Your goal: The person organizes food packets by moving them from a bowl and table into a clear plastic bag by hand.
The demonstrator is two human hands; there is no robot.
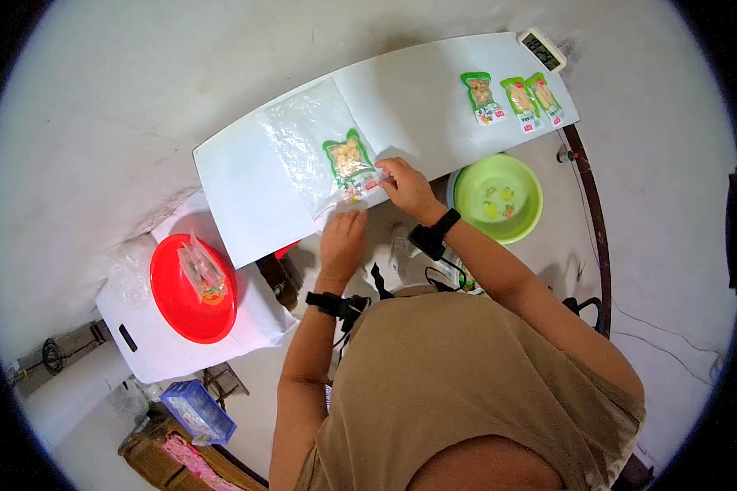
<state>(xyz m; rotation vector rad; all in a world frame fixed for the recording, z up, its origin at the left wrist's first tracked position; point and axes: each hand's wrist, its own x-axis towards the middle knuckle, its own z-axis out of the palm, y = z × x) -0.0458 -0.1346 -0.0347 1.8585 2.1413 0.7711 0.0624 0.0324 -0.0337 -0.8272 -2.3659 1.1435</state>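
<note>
A large clear plastic bag (295, 132) lies flat on the white table, its reddish-edged mouth at the front edge. A green-edged snack packet (347, 158) with pale round pieces shows within the bag's outline, close to the mouth, apparently inside. My right hand (407, 189) pinches the mouth's right corner between thumb and fingers. At the middle of the same edge, my left hand (343, 242) has its fingers curled on the plastic; its fingertips are slightly blurred. Each wrist wears a black strap, the right one with a small black box (428, 242).
Three more packets (482, 98) lie at the table's (405, 80) right, near a digital clock (542, 50). Below stands a green basin (497, 196) with small printed shapes. A red basin (190, 294) holding clear bags (201, 270) sits at left, above a blue crate (198, 411).
</note>
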